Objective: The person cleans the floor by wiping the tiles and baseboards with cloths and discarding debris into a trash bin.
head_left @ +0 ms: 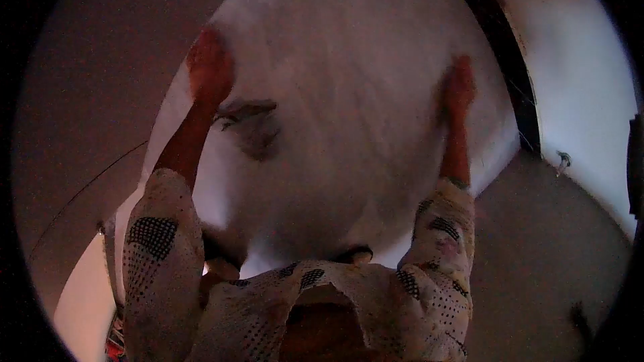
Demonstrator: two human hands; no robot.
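A large pale cloth [335,161] like a sheet spreads before me, with soft folds and a dark patch left of its middle. At its left edge my left hand [211,67] is closed, the cloth's border in its fingers. My right hand [459,87], slightly blurred, is also closed on the cloth toward its right side. Both arms reach forward, well apart. Dim light hides the exact grip of the fingers.
My feet show below the cloth, the right one [361,255] partly covered. A dark strip [500,47] runs along the right, beside a bright white surface [570,94]. Grey floor [550,248] lies at lower right. A pale panel [87,295] stands at lower left.
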